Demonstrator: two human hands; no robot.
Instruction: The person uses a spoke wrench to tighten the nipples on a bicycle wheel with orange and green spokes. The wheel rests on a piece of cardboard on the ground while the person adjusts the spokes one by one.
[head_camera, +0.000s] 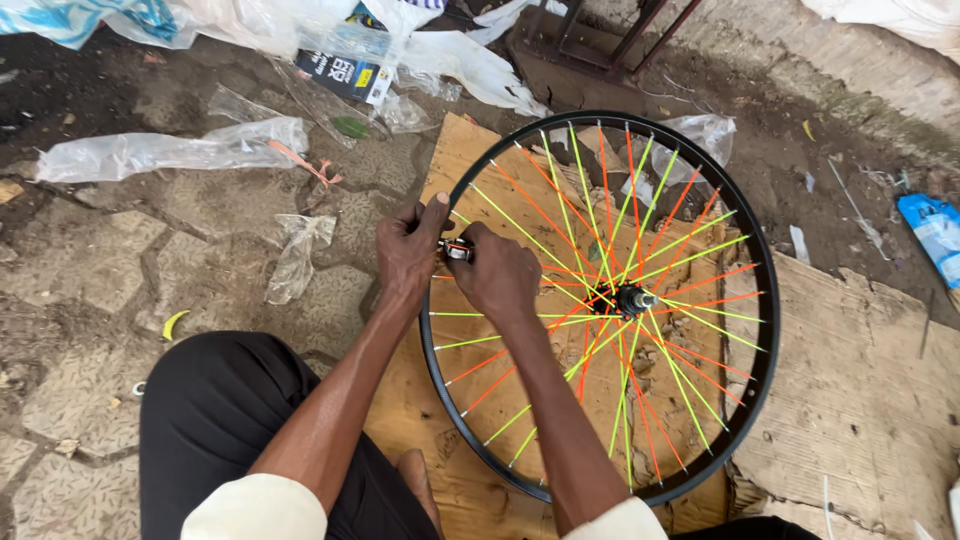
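A black bicycle wheel rim (762, 300) lies flat on cardboard, laced with orange and yellow-green spokes that meet at a dark hub (632, 299). My left hand (408, 250) grips the rim's left edge, thumb up over it. Just inside the rim, my right hand (498, 276) is closed around a small metal tool (456, 250) set against a spoke end. Both hands touch at the same spot on the rim. My fingers hide the tool's tip.
Brown cardboard sheets (860, 400) cover the ground under and right of the wheel. Crumpled clear plastic bags (170, 152) lie on the stone paving at left. A rusty metal frame (600, 40) stands beyond the wheel. My knee in dark trousers (225, 410) sits at lower left.
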